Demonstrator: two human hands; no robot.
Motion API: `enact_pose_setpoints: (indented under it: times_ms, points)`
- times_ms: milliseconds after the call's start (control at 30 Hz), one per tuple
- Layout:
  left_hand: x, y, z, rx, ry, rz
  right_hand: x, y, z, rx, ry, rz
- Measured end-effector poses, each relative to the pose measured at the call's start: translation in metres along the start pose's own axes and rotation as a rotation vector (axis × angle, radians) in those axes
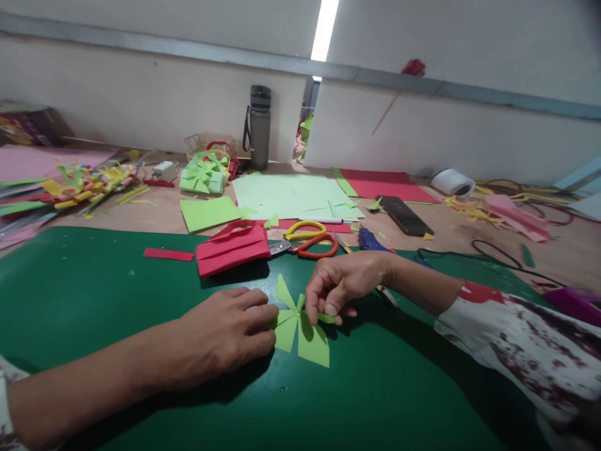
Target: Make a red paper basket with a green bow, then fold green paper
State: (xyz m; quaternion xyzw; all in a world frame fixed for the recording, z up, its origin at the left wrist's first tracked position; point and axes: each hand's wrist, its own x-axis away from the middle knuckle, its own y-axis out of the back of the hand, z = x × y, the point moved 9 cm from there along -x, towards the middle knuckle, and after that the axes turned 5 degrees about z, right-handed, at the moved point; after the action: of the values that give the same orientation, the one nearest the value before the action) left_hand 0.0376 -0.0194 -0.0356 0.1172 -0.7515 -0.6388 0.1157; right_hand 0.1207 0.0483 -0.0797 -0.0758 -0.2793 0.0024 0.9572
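A light green paper flower (312,344) with several petals lies on the green mat, a small shiny spot near its centre. Curled at its left side, my left hand (225,332) holds the edge of a petal with its fingertips. My right hand (340,285) pinches a narrow green paper petal (326,318) between thumb and fingers at the flower's right. Whether that petal is joined to the centre is hidden by the fingers. Just behind the flower sits a folded red paper bag (232,247) with a handle.
Scissors (310,238) with yellow and orange handles lie beside the bag. A red strip (169,254) is on the mat (117,282). Behind are a blue glue gun (370,239), a phone (404,215), green sheets (291,191), a decorated green bag (204,175) and a bottle (260,128).
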Motion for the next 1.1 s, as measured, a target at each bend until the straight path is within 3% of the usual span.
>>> enact_pose_setpoints:
  times_ms: [233, 433, 600, 833, 1100]
  points:
    - [0.000, 0.006, -0.002, -0.010, -0.013, -0.066, -0.005, 0.007, 0.002, 0.057, -0.054, -0.052]
    - [-0.001, 0.001, 0.000, -0.011, 0.012, 0.010, 0.000, 0.021, -0.002, 0.121, -0.100, -0.227]
    - [0.000, 0.004, 0.001, 0.014, 0.012, -0.038, 0.003, 0.026, -0.002, 0.198, -0.169, -0.357]
    - [-0.003, -0.003, 0.005, 0.034, 0.037, -0.049, 0.003, 0.021, 0.010, 0.402, -0.292, -0.401]
    - [-0.011, 0.003, 0.003, 0.066, 0.039, -0.085, 0.000, 0.025, 0.022, 0.614, -0.405, -0.444]
